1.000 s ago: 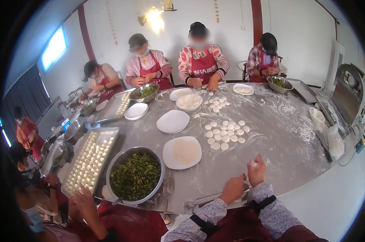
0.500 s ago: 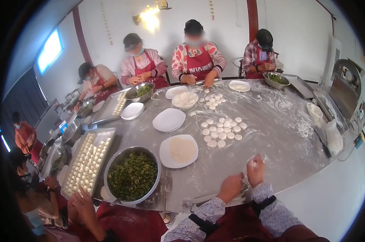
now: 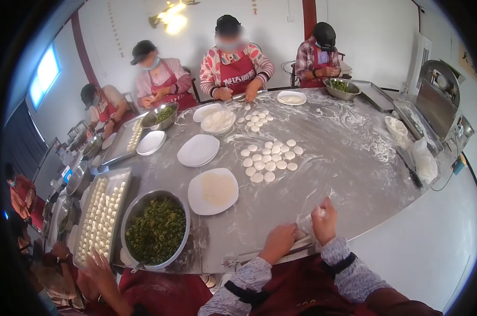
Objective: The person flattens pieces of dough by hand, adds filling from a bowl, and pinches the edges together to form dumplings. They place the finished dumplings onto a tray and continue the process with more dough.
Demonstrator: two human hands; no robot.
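Observation:
My left hand [image 3: 279, 243] is closed at the table's near edge, its fingers mostly hidden from above. My right hand [image 3: 324, 221] makes a floury fist just to the right and a little farther out. A pale, blurred thing shows between the two hands; I cannot make out what either hand grips. Beyond them, several round flattened dough pieces [image 3: 270, 164] lie in a group on the floured steel table [image 3: 333, 152]. To the left, a white plate [image 3: 196, 199] bears a thin round dough wrapper [image 3: 220, 189].
A steel bowl [image 3: 188, 224] of chopped green filling [image 3: 156, 231] stands left, with a tray [image 3: 123, 184] of dumplings beyond it. A co-worker's hand [image 3: 99, 276] is near the tray. Across the table, a person [image 3: 235, 68] uses a rolling pin. A knife [image 3: 411, 171] lies right.
The view has shifted, so the table and people sit further left and slightly higher. My hands stay close together at the near edge, with a pale thing now showing between them.

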